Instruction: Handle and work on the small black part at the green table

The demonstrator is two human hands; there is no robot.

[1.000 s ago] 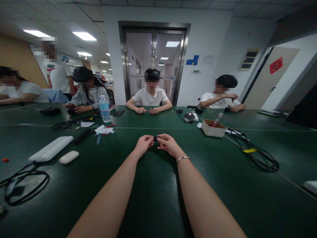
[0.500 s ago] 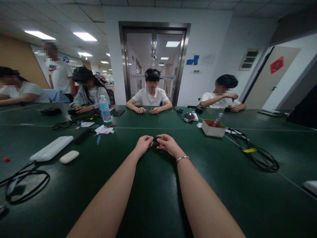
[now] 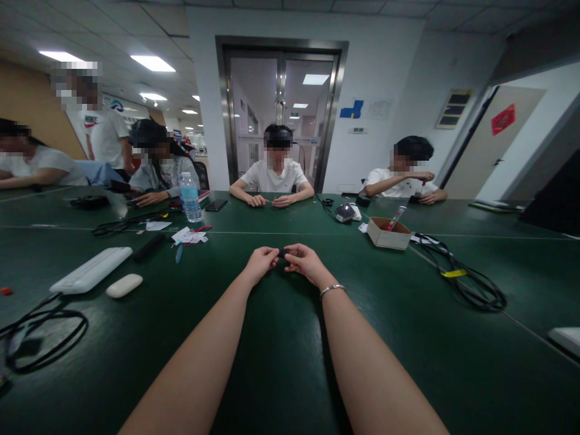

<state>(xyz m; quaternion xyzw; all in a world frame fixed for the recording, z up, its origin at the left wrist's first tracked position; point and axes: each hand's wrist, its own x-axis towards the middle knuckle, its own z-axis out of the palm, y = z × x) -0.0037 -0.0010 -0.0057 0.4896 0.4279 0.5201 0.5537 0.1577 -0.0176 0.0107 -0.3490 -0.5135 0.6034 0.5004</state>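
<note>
Between my two hands is a small black object (image 3: 283, 253), too small and too covered by fingers to name. My left hand (image 3: 262, 264) pinches its left end between thumb and fingertips. With a silver bangle (image 3: 332, 290) at the wrist, my right hand (image 3: 304, 261) grips its right end, thumb and fingers closed. Both forearms reach forward over the green table (image 3: 281, 344), and the hands are close together just above its surface.
To the left lie a white power bank (image 3: 92, 270), a white oval case (image 3: 124, 286) and a black cable (image 3: 49, 341). Farther off stands a water bottle (image 3: 190, 197). On the right are a small box (image 3: 388, 234) and a coiled cable (image 3: 471, 281). Several people sit across the table.
My hands hold nearly the same pose on the small black object. The view has shifted slightly, and the standing person at the left has moved a little.
</note>
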